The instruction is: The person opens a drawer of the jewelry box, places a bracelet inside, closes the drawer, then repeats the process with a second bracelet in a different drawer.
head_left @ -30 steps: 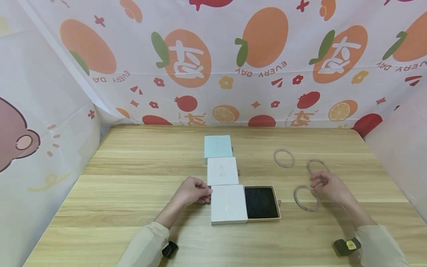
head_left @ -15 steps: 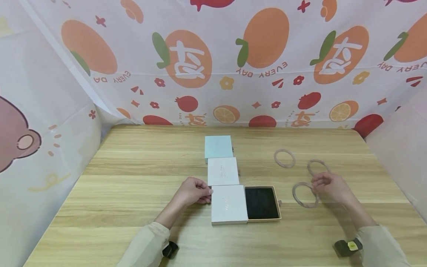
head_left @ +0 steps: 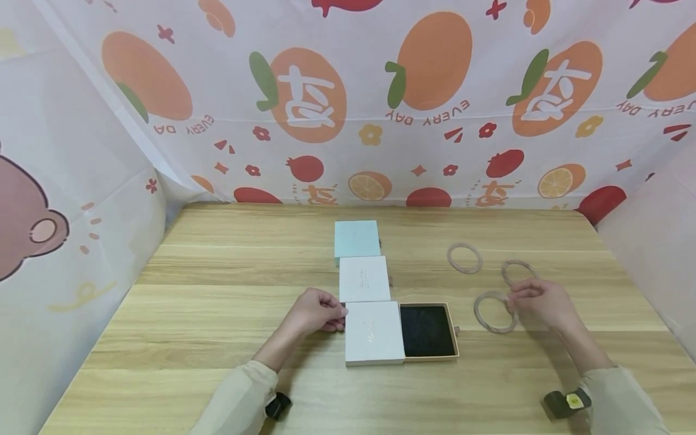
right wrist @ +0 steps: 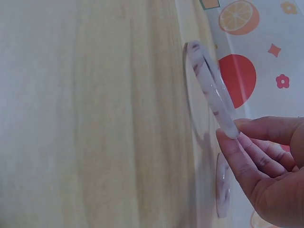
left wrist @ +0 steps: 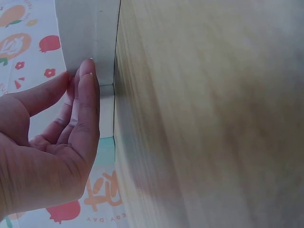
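My right hand (head_left: 546, 305) pinches a translucent, mottled bangle (head_left: 486, 326) between thumb and fingertips. In the right wrist view that bangle (right wrist: 209, 88) is tilted, its held edge raised off the wood. Two more bangles lie on the table, one (head_left: 464, 258) farther back and another (head_left: 516, 263) just behind the right hand. My left hand (head_left: 315, 311) touches the left side of a white drawer box (head_left: 374, 332), its thumb tip at the top edge and fingers fairly straight along the side wall (left wrist: 90, 38). The box's black-lined drawer (head_left: 428, 331) is pulled out to the right.
Behind the white box a smaller white box (head_left: 363, 279) and a pale blue box (head_left: 356, 238) stand in a row, both with small pull tabs on the right. A fruit-print cloth (head_left: 375, 163) hangs along the table's back edge. The wooden table (head_left: 217, 266) extends on both sides.
The bangle in my right hand has shifted slightly back and leftward, and its free side has turned upward. The left hand stays at the white box.
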The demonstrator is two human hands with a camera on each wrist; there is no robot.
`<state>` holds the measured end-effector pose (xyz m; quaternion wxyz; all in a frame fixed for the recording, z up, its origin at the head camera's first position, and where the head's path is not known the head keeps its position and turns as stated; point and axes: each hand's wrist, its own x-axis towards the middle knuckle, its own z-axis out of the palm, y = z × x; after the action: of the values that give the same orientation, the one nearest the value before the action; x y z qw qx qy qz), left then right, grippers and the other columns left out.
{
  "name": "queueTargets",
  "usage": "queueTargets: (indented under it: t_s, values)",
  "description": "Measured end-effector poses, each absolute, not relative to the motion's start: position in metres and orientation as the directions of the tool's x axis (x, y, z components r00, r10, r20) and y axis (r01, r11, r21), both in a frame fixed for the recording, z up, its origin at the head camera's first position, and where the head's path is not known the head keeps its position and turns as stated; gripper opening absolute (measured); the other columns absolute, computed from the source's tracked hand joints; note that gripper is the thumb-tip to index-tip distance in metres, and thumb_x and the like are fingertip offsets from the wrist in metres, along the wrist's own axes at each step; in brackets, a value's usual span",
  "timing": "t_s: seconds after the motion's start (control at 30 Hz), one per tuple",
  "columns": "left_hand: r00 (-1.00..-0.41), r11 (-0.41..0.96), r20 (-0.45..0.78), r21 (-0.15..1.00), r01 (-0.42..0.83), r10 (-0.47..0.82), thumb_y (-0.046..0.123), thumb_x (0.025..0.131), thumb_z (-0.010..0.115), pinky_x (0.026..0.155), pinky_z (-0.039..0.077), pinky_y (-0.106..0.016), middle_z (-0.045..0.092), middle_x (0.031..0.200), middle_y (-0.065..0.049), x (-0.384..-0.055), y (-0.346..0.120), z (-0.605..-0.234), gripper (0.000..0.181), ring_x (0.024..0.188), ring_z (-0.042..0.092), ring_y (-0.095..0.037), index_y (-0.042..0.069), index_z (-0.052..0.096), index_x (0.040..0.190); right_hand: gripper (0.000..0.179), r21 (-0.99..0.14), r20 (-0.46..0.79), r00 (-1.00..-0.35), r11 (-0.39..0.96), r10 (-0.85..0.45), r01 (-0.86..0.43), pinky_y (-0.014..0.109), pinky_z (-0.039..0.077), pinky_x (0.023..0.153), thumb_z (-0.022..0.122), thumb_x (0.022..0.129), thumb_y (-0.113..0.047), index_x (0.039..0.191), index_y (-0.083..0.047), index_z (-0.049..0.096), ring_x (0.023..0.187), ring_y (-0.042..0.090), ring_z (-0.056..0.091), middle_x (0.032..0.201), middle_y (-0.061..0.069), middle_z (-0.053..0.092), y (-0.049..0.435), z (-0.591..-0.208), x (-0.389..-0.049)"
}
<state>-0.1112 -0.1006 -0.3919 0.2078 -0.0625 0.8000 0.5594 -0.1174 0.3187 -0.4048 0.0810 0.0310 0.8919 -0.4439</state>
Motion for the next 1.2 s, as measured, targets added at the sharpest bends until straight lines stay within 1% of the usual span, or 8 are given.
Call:
queueTargets:
  t_s: [0.1,0.27,0.33,0.5,0.7,0.9,1.1,1.2]
  values:
    - [-0.905,0.370,-0.403,0.868,-0.332,0.133,-0.004,0.082,0.062,0.058,0.056,-0.030,0.063,0.067,-0.011,-0.111,-0.101,-0.391,0.005,0.059,0.063,-0.018,-0.007,0.063,0.078,0.041,-0.795,-0.175,-0.985,0.591,-0.008,0.137,0.022,0.046,0.071,0.069,0.080,-0.008,0.111,0.013,0.053,0.075,0.011,0.063,0.092,0.016,0.067,0.317,-0.401,-0.118]
    - [-0.904,0.372,-0.407,0.866,-0.336,0.131,-0.004,0.082,0.062,0.058,0.056,-0.030,0.063,0.067,-0.011,-0.112,-0.101,-0.390,0.005,0.058,0.063,-0.018,-0.007,0.063,0.079,0.042,-0.800,-0.186,-0.983,0.580,0.005,0.154,0.022,0.047,0.069,0.069,0.080,-0.010,0.111,0.012,0.053,0.076,0.007,0.061,0.091,0.013,0.067,0.316,-0.398,-0.119]
    - [-0.904,0.372,-0.408,0.865,-0.337,0.130,-0.004,0.082,0.062,0.057,0.056,-0.030,0.063,0.067,-0.011,-0.112,-0.101,-0.390,0.004,0.058,0.063,-0.018,-0.007,0.063,0.079,0.040,-0.813,-0.184,-0.983,0.561,0.004,0.154,0.023,0.049,0.068,0.068,0.080,-0.008,0.111,0.013,0.052,0.076,0.007,0.061,0.090,0.012,0.067,0.315,-0.396,-0.120]
    - [-0.904,0.369,-0.408,0.866,-0.338,0.130,-0.004,0.082,0.063,0.057,0.056,-0.030,0.063,0.067,-0.011,-0.113,-0.101,-0.391,0.005,0.058,0.063,-0.017,-0.007,0.063,0.079,0.039,-0.831,-0.174,-0.985,0.536,0.008,0.151,0.021,0.050,0.067,0.067,0.081,-0.006,0.110,0.014,0.052,0.074,0.006,0.062,0.088,0.009,0.068,0.312,-0.390,-0.121]
    - [-0.902,0.362,-0.412,0.866,-0.344,0.130,-0.004,0.082,0.062,0.057,0.056,-0.030,0.063,0.067,-0.011,-0.113,-0.101,-0.391,0.004,0.058,0.063,-0.018,-0.007,0.063,0.079,0.040,-0.824,-0.168,-0.986,0.548,0.009,0.145,0.020,0.050,0.068,0.068,0.081,-0.009,0.112,0.013,0.053,0.075,0.007,0.062,0.087,0.008,0.068,0.308,-0.381,-0.121]
    - [-0.901,0.355,-0.414,0.868,-0.347,0.130,-0.005,0.082,0.062,0.057,0.056,-0.030,0.063,0.068,-0.012,-0.113,-0.101,-0.391,0.004,0.058,0.063,-0.018,-0.008,0.063,0.079,0.041,-0.815,-0.163,-0.987,0.563,0.006,0.138,0.020,0.048,0.068,0.069,0.081,-0.012,0.112,0.010,0.054,0.077,0.007,0.062,0.087,0.004,0.069,0.304,-0.374,-0.120]
    - [-0.901,0.356,-0.412,0.869,-0.344,0.134,-0.005,0.082,0.062,0.057,0.056,-0.030,0.063,0.068,-0.012,-0.112,-0.101,-0.390,0.004,0.058,0.063,-0.018,-0.008,0.063,0.079,0.039,-0.847,-0.129,-0.991,0.522,-0.017,0.101,0.019,0.049,0.067,0.069,0.079,-0.007,0.109,0.013,0.053,0.075,0.008,0.064,0.086,0.006,0.069,0.292,-0.368,-0.118]
    - [-0.901,0.360,-0.413,0.867,-0.344,0.134,-0.004,0.082,0.062,0.057,0.056,-0.030,0.063,0.067,-0.012,-0.112,-0.101,-0.390,0.004,0.058,0.063,-0.018,-0.007,0.063,0.079,0.038,-0.844,-0.116,-0.993,0.530,-0.025,0.085,0.019,0.049,0.068,0.070,0.079,-0.007,0.108,0.012,0.054,0.076,0.007,0.064,0.087,0.009,0.069,0.286,-0.365,-0.117]
